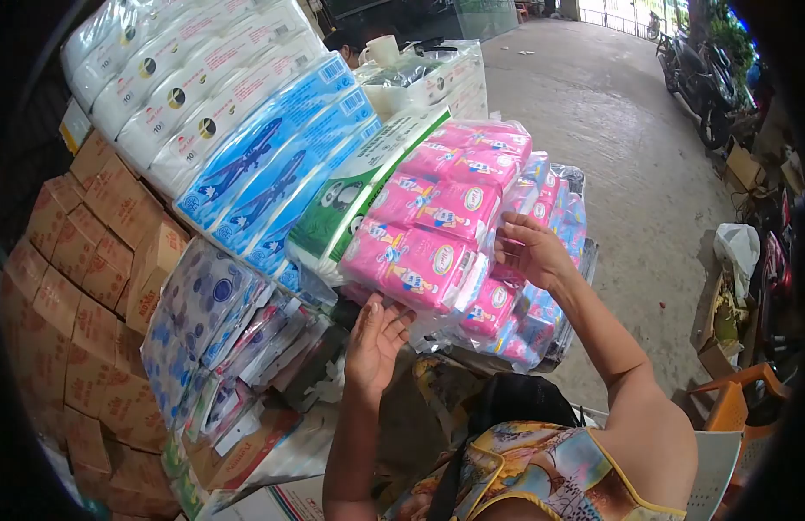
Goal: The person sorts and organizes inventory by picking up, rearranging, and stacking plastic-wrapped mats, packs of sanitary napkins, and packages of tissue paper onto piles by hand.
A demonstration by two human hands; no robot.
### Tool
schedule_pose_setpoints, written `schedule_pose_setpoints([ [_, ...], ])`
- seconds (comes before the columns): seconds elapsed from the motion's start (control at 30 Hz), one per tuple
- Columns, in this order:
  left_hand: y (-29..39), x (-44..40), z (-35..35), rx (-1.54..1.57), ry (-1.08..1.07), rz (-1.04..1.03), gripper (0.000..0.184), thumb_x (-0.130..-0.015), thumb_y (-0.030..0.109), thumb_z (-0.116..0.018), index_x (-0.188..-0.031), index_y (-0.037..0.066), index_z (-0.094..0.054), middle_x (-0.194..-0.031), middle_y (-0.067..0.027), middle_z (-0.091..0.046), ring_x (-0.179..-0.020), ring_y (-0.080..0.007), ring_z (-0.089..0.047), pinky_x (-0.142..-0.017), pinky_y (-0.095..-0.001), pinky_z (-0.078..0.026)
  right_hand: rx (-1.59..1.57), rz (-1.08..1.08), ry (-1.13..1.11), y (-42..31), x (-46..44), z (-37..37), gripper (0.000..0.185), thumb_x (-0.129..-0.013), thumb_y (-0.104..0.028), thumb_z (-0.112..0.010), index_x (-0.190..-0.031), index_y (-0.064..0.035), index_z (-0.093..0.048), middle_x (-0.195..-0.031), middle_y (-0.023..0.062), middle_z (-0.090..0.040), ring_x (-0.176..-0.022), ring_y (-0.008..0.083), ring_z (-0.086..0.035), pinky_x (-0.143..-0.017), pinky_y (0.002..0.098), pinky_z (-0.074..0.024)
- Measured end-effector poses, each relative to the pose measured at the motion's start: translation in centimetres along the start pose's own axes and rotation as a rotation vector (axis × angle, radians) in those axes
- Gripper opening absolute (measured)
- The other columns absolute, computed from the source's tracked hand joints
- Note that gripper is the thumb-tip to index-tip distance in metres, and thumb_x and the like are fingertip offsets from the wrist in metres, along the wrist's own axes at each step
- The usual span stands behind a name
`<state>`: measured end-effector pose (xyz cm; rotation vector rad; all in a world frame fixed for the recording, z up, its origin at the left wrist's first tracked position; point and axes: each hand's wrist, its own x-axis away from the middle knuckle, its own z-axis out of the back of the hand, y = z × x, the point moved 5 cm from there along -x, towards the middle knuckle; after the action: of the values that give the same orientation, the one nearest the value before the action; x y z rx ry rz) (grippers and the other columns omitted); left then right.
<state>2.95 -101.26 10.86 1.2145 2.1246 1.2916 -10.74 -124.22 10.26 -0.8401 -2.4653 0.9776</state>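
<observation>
A clear plastic bundle of pink sanitary pad packs (pixel 411 265) lies on top of a stack in front of me, tilted slightly. My left hand (pixel 380 340) is at its near left corner, palm turned up and fingers apart, the fingertips by the wrap's lower edge. Along the bundle's right side is my right hand (pixel 533 250), fingers spread and slightly curled, close to the plastic. Whether either hand bears any weight I cannot tell. Beneath and to the right sit more pink and blue packs (pixel 528 317) in clear wrap.
Left of the bundle are a green panda-print tissue pack (pixel 341 204), blue tissue packs (pixel 276 178) and white roll packs (pixel 202 82). Brown cartons (pixel 89 260) are stacked far left. A white mug (pixel 382 50) stands behind. To the right are an orange chair (pixel 741 399) and a motorcycle (pixel 702 87).
</observation>
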Motion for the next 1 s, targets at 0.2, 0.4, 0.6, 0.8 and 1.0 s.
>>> schedule_pose_setpoints([
  [0.2,-0.3,0.2,0.2,-0.003,0.001,-0.001,0.039,-0.085,0.036,-0.048,-0.115,0.012,-0.040,-0.106,-0.0115,-0.052,-0.093,-0.0218,-0.051,-0.072,-0.0297,-0.039,-0.010,0.027,0.011,-0.1,0.2,-0.2,0.025,-0.082,-0.004,-0.049,-0.106,-0.0013,-0.042,-0.079,0.0072,-0.052,-0.066,0.0170,-0.054,-0.055,0.0288,-0.0476],
  [0.4,-0.3,0.3,0.2,-0.019,-0.001,0.002,0.040,-0.085,0.036,-0.047,-0.115,0.010,-0.040,-0.106,-0.0108,-0.051,-0.092,-0.0210,-0.051,-0.072,-0.0290,-0.039,-0.031,0.008,0.002,0.2,0.2,0.1,0.029,-0.081,-0.006,-0.051,-0.109,-0.0019,-0.044,-0.083,0.0063,-0.053,-0.068,0.0176,-0.055,-0.058,0.0306,-0.0486],
  [0.6,0.1,-0.2,0.0,-0.052,-0.003,0.023,0.052,-0.085,0.044,-0.043,-0.122,0.008,-0.036,-0.103,-0.0075,-0.051,-0.091,-0.0175,-0.049,-0.075,-0.0294,-0.037,-0.001,-0.003,0.023,0.1,0.2,-0.2,0.025,-0.081,-0.009,-0.053,-0.105,-0.0029,-0.046,-0.079,0.0048,-0.054,-0.069,0.0173,-0.055,-0.058,0.0299,-0.0479],
  [0.8,1.9,-3.4,0.9,-0.050,0.039,-0.006,0.049,-0.082,0.050,-0.045,-0.109,0.010,-0.043,-0.098,-0.0064,-0.051,-0.088,-0.0162,-0.048,-0.075,-0.0286,-0.036,0.011,0.014,-0.001,-0.8,-0.2,-0.9,0.023,-0.082,-0.016,-0.054,-0.103,-0.0078,-0.048,-0.072,-0.0007,-0.050,-0.069,0.0144,-0.053,-0.062,0.0296,-0.0465],
  [1.0,1.6,-5.5,0.4,0.067,0.109,0.005,0.060,-0.076,0.049,-0.055,-0.117,0.008,-0.039,-0.109,-0.0082,-0.049,-0.102,-0.0209,-0.046,-0.087,-0.0375,-0.037,0.070,0.011,0.024,-0.7,0.7,-1.7,0.023,-0.082,-0.016,-0.054,-0.103,-0.0087,-0.048,-0.076,-0.0010,-0.050,-0.071,0.0143,-0.052,-0.062,0.0298,-0.0459],
])
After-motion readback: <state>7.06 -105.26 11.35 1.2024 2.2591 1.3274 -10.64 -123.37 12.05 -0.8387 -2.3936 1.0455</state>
